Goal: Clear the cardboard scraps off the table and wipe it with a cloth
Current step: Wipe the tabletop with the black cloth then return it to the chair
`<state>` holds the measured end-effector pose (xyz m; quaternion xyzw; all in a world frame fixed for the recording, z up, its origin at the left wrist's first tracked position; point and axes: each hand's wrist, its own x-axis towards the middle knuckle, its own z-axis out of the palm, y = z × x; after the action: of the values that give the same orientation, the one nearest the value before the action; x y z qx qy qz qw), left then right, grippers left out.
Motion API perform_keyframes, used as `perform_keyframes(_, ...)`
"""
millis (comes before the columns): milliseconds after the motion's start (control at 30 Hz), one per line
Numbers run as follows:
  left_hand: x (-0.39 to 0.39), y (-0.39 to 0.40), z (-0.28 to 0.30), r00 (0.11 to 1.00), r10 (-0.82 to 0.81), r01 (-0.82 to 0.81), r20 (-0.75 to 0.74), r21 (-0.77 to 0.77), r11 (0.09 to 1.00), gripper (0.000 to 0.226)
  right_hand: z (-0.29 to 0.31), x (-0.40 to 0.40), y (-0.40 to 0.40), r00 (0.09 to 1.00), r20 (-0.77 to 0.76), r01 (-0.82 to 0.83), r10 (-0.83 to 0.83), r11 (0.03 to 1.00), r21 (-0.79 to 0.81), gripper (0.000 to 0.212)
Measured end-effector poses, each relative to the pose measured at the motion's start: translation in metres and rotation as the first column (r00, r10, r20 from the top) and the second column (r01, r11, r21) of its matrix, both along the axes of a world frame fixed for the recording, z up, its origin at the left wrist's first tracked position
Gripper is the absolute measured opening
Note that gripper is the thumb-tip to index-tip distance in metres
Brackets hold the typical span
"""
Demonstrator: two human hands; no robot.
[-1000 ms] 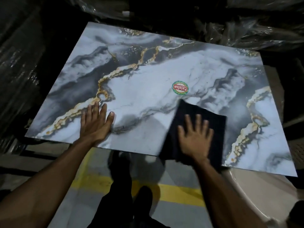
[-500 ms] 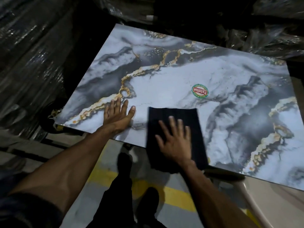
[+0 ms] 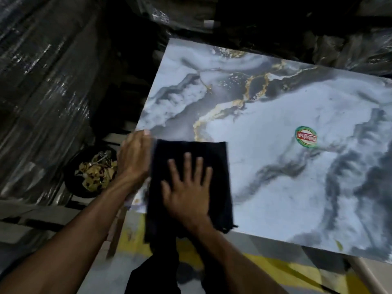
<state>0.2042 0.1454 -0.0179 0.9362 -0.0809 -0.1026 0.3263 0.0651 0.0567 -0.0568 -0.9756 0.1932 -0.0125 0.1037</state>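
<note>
Black folded cloth (image 3: 218,166) draped over marble-print counter (image 3: 275,187) edge, right grip (image 3: 187,187) flat on it with fingers spread, left grip (image 3: 134,158) blurred, closure unclear

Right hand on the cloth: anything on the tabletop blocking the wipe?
No scraps show on the table. The right hand presses flat on the black cloth, nothing between them. The left hand sits at the table's left edge, right beside the cloth, blocking that side. To the right, only a flat round sticker.
</note>
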Motion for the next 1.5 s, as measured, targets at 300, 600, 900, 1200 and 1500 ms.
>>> perform_keyframes(300, 0.073, 0.044, -0.031, 0.704, 0.159, -0.519, -0.692, -0.348, 0.781, 0.086, -0.005, 0.017, 0.004, 0.998, -0.047, -0.047, 0.046, 0.999, -0.019, 0.061)
perform_keyframes(600, 0.074, 0.052, -0.048, 0.49, -0.165, -0.535, -0.856, -0.445, 0.718, 0.111, 0.019, 0.001, -0.184, 0.633, -0.207, 0.756, -0.746, 0.653, -0.041, 0.063)
perform_keyframes(900, 0.087, 0.052, -0.053, 0.452, -0.146, -0.583, -0.88, -0.415, 0.698, 0.119, 0.01, 0.169, -0.029, 0.977, -0.184, 0.117, -0.112, 0.993, 0.015, 0.062)
perform_keyframes(1200, 0.1, 0.033, -0.059, 0.401, -0.075, -0.706, -0.913, -0.36, 0.61, 0.097, 0.001, 0.061, -0.036, 0.988, -0.139, 0.058, -0.062, 0.998, -0.027, 0.059)
perform_keyframes(1500, 0.126, -0.011, -0.042, 0.461, -0.142, -0.632, -0.876, -0.436, 0.64, 0.097, 0.01, 0.084, -0.22, 0.697, -0.188, 0.701, -0.692, 0.713, -0.02, 0.065)
